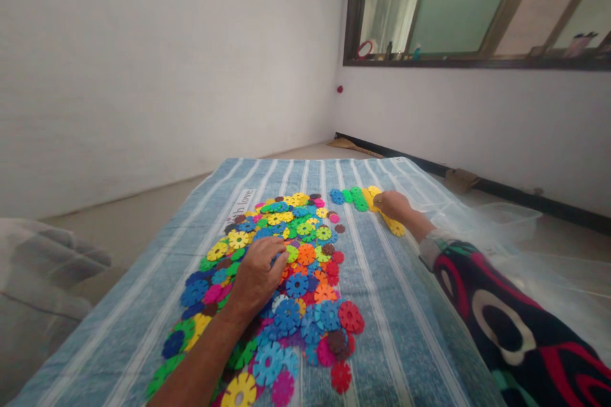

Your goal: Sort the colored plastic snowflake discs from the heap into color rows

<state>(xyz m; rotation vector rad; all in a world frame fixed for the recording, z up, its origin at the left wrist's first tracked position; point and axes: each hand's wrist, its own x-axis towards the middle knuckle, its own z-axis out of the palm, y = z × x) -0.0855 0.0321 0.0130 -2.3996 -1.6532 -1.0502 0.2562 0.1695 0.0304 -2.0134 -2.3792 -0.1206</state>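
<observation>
A wide pile of colourful plastic snowflake discs (305, 255), notched around their rims, spreads over the striped cloth. My left hand (260, 270) rests on the pile's middle with its fingers curled. A blue snowflake disc (275, 259) shows between its thumb and fingers. To the right, a separate group holds a blue disc (337, 196), overlapping green discs (359, 199) and yellow discs (395, 227). My right hand (392, 205) is closed in a pinch at the yellow ones, seemingly on a yellow snowflake disc; its fingertips partly hide the discs there.
A blue-and-white striped cloth (382, 305) covers the table. Clear plastic containers (510, 219) stand along the right side. Something whitish and translucent (42, 286) is at the left edge. Walls and a window (468, 6) lie beyond the table.
</observation>
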